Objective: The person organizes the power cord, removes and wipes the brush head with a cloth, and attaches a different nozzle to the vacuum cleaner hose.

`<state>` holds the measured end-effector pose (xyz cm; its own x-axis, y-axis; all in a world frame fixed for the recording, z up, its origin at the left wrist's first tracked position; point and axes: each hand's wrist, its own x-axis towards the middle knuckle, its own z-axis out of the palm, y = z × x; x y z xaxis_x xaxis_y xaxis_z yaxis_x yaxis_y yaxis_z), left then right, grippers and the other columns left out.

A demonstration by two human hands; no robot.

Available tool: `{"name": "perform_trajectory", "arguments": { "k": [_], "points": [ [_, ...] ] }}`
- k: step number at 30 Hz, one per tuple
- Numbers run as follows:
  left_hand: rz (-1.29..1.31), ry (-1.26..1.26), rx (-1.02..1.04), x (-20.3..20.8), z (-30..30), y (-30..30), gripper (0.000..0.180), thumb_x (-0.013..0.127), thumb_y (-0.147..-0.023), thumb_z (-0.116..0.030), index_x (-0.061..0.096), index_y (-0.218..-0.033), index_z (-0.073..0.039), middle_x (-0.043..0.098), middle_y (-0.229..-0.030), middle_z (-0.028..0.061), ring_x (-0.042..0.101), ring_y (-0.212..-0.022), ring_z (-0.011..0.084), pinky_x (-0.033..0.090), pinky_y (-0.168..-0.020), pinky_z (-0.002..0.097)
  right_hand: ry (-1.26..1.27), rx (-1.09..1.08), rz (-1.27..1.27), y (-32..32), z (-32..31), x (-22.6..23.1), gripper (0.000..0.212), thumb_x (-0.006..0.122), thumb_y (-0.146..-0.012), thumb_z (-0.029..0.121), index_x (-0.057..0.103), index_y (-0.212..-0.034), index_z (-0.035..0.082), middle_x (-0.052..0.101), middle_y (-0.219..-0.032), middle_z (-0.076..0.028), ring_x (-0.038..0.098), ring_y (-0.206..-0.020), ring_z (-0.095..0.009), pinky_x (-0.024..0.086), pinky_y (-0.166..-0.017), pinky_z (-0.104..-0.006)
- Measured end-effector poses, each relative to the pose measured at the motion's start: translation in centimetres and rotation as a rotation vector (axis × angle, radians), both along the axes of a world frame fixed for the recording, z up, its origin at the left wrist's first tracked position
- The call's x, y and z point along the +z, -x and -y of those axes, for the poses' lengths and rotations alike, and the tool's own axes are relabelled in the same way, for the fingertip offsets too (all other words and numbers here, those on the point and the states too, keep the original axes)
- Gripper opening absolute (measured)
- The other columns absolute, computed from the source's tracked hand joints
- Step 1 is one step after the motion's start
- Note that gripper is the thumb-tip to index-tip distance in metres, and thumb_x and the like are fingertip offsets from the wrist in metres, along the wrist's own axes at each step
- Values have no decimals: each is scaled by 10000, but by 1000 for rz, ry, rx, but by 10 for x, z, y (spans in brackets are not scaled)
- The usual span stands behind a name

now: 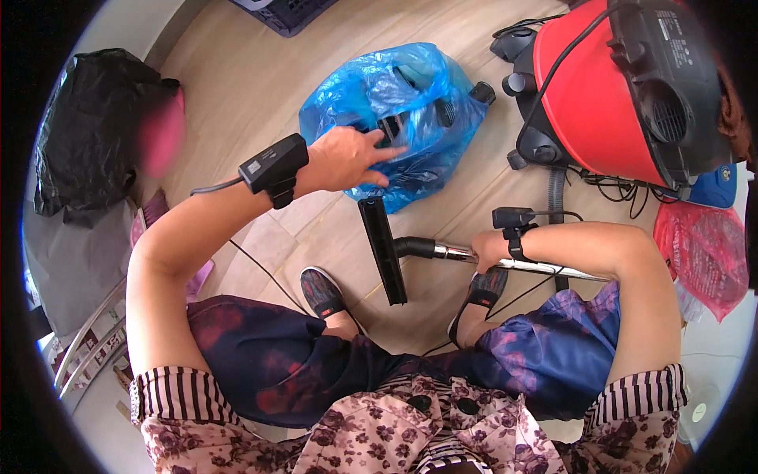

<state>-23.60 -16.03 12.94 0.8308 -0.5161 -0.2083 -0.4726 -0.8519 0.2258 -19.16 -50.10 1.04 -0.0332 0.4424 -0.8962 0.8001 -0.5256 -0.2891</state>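
Note:
My right hand (490, 250) is wrapped round the chrome tube of a vacuum cleaner wand (452, 253). The wand ends in a wide black floor nozzle (381, 254), tilted with its underside partly showing. My left hand (347, 159) is over a blue plastic bag (422, 170) on the floor, fingers stretched and apart at its near left side. Whether the fingertips press on the bag cannot be made out. Black parts show inside the bag, and a round black tube end (482, 93) pokes out at its right.
A red and black canister vacuum (588, 99) stands at the far right, with a grey hose (556, 193) and cables beside it. Pink bags (703, 253) lie at the right. Black bags (95, 126) are at the left. A dark blue crate (288, 14) sits at the back.

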Motion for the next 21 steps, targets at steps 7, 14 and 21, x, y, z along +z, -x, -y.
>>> {"name": "perform_trajectory", "arguments": {
  "k": [7,14,21],
  "points": [
    [-341,-103,-181,9,-7,9,519,523,-814,-501,485,-1251,-224,448,-1228,194,573,-898,370,472,-773,431,108,295,114,29,-14,22,362,768,-515,283,699,-824,107,648,-721,-119,634,-733,-272,496,-680,-386],
    [-155,89,403,-2,-19,-21,515,496,-885,-390,549,-710,92,560,-719,264,572,-718,414,464,-613,449,-68,349,273,23,-11,24,420,797,-527,284,654,-833,35,635,-734,-145,630,-747,-303,500,-672,-394],
    [3,-170,486,-1,-19,-8,730,740,-685,-184,319,-1268,-54,521,-1050,230,587,-868,372,503,-684,420,-196,164,179,20,-31,47,298,718,-664,281,651,-810,31,630,-738,-164,628,-763,-325,499,-663,-411]
  ]
}}
